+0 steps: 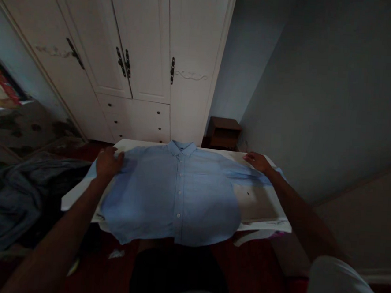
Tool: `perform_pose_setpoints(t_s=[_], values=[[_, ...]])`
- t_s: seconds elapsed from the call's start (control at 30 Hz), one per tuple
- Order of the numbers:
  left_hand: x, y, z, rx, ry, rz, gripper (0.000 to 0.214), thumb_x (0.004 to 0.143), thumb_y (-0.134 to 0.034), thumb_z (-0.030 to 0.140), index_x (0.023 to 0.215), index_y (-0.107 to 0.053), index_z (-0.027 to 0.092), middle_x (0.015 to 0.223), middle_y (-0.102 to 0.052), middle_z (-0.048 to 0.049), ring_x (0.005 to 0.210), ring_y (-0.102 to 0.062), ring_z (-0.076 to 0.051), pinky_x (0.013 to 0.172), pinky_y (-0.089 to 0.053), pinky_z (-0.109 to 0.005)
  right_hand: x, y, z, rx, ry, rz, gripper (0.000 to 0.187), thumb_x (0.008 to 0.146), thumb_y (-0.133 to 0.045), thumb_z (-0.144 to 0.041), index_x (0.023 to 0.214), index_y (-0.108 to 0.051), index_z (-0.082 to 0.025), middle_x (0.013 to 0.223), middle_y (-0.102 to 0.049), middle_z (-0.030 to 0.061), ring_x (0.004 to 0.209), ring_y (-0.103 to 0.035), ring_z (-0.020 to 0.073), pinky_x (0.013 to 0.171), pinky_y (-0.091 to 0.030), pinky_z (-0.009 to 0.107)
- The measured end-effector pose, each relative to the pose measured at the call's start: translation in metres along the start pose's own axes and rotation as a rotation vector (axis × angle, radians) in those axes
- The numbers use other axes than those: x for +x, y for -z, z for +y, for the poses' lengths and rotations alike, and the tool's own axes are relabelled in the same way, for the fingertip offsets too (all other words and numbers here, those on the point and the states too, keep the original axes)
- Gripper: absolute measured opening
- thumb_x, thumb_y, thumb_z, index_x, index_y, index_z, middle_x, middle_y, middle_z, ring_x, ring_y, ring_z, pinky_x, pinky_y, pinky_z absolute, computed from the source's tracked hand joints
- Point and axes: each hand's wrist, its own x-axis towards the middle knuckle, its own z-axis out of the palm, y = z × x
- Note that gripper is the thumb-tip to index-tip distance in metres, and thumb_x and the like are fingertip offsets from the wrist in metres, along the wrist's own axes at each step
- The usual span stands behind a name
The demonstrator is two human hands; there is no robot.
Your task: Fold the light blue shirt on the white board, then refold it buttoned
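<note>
A light blue button-up shirt [153, 183] lies front side up, its collar at the far edge and its hem hanging over the near edge of a white board [261, 203]. My left hand [109, 162] rests by the sleeve on the left, thumb apart from the fingers. Over on the right, my right hand [257, 161] is at the board's far side, just beyond the other sleeve, its fingers loosely stretched out. That sleeve runs out sideways and passes partly under my right forearm. Neither hand visibly grips the cloth.
Behind the board stands a white wardrobe [195, 40] with dark handles. A small brown cabinet [225, 128] is in the corner by the grey wall [335, 84]. Dark clothes [16, 202] are heaped at the left. Below lies a dark red floor [115, 274].
</note>
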Motion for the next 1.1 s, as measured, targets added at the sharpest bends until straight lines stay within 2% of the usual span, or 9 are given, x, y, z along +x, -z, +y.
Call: perform_pose_setpoints(t_s=[0.1, 0.2, 0.27, 0.33, 0.5, 0.67, 0.8, 0.97, 1.1], values=[[-0.024, -0.013, 0.029, -0.071, 0.013, 0.03, 0.036, 0.084, -0.045, 0.034, 0.106, -0.061, 0.01, 0.1, -0.065, -0.0174, 0.105, -0.058, -0.03, 0.094, -0.046, -0.045, -0.024, -0.006, 0.0, 0.015, 0.074, 0.125, 0.041, 0.087, -0.053, -0.051, 0.105, -0.067, -0.016, 0.11, -0.068, 0.0138, 0.102, -0.062, 0.0273, 0.093, -0.047, 0.04], [-0.053, -0.021, 0.058, -0.195, -0.151, 0.026, 0.036, 0.086, -0.045, 0.038, 0.109, -0.061, 0.015, 0.11, -0.065, -0.0149, 0.11, -0.059, -0.028, 0.098, -0.046, -0.043, -0.057, -0.021, 0.003, 0.006, 0.133, 0.194, 0.043, 0.085, -0.054, -0.052, 0.106, -0.067, -0.016, 0.109, -0.066, 0.0149, 0.106, -0.059, 0.0301, 0.097, -0.046, 0.044], [-0.074, -0.024, 0.071, -0.195, -0.289, -0.059, 0.042, 0.088, -0.045, 0.044, 0.116, -0.059, 0.016, 0.122, -0.062, -0.0149, 0.117, -0.057, -0.028, 0.1, -0.045, -0.044, -0.083, -0.032, 0.006, 0.003, 0.133, 0.189, 0.044, 0.086, -0.052, -0.053, 0.107, -0.066, -0.017, 0.11, -0.066, 0.0153, 0.107, -0.059, 0.0305, 0.098, -0.046, 0.046], [-0.092, -0.027, 0.074, -0.123, -0.352, -0.161, 0.048, 0.089, -0.043, 0.048, 0.121, -0.057, 0.016, 0.132, -0.058, -0.0161, 0.128, -0.049, -0.031, 0.103, -0.043, -0.047, -0.11, -0.043, 0.01, 0.013, 0.128, 0.191, 0.045, 0.088, -0.049, -0.052, 0.111, -0.065, -0.017, 0.114, -0.066, 0.0157, 0.111, -0.059, 0.0311, 0.101, -0.045, 0.048], [-0.117, -0.036, 0.055, -0.052, -0.383, -0.26, 0.057, 0.092, -0.038, 0.052, 0.125, -0.058, 0.011, 0.141, -0.051, -0.0215, 0.137, -0.04, -0.035, 0.11, -0.034, -0.051, -0.151, -0.053, 0.01, 0.066, 0.109, 0.198, 0.045, 0.094, -0.04, -0.048, 0.118, -0.064, -0.019, 0.129, -0.061, 0.0141, 0.125, -0.052, 0.0285, 0.108, -0.041, 0.05], [-0.123, -0.037, 0.048, -0.135, -0.397, -0.233, 0.056, 0.092, -0.04, 0.052, 0.128, -0.058, 0.013, 0.142, -0.05, -0.0197, 0.137, -0.04, -0.035, 0.114, -0.031, -0.05, -0.153, -0.051, 0.004, 0.108, 0.012, 0.188, 0.049, 0.091, -0.041, -0.052, 0.114, -0.067, -0.018, 0.132, -0.06, 0.014, 0.127, -0.052, 0.0283, 0.111, -0.039, 0.05], [-0.126, -0.035, 0.05, -0.253, -0.347, -0.214, 0.052, 0.091, -0.045, 0.053, 0.127, -0.059, 0.018, 0.139, -0.053, -0.0175, 0.134, -0.043, -0.034, 0.113, -0.032, -0.051, -0.154, -0.053, 0.004, 0.133, 0.007, 0.217, 0.049, 0.089, -0.043, -0.054, 0.11, -0.069, -0.019, 0.127, -0.063, 0.0123, 0.124, -0.055, 0.0291, 0.109, -0.041, 0.05], [-0.126, -0.029, 0.034, -0.466, -0.095, -0.116, 0.041, 0.093, -0.04, 0.045, 0.121, -0.058, 0.021, 0.13, -0.059, -0.0122, 0.123, -0.054, -0.025, 0.106, -0.044, -0.041, -0.154, -0.057, 0.012, 0.134, 0.003, 0.214, 0.056, 0.085, -0.042, -0.06, 0.106, -0.071, -0.016, 0.124, -0.064, 0.0147, 0.122, -0.055, 0.0343, 0.108, -0.042, 0.05], [-0.116, -0.01, -0.008, -0.398, 0.086, -0.02, 0.043, 0.093, -0.03, 0.036, 0.12, -0.057, 0.014, 0.123, -0.062, -0.0155, 0.115, -0.058, -0.025, 0.098, -0.048, -0.039, -0.153, -0.061, 0.017, 0.138, 0.004, 0.211, 0.061, 0.083, -0.042, -0.063, 0.107, -0.07, -0.015, 0.126, -0.063, 0.0161, 0.121, -0.056, 0.0375, 0.107, -0.042, 0.051]])
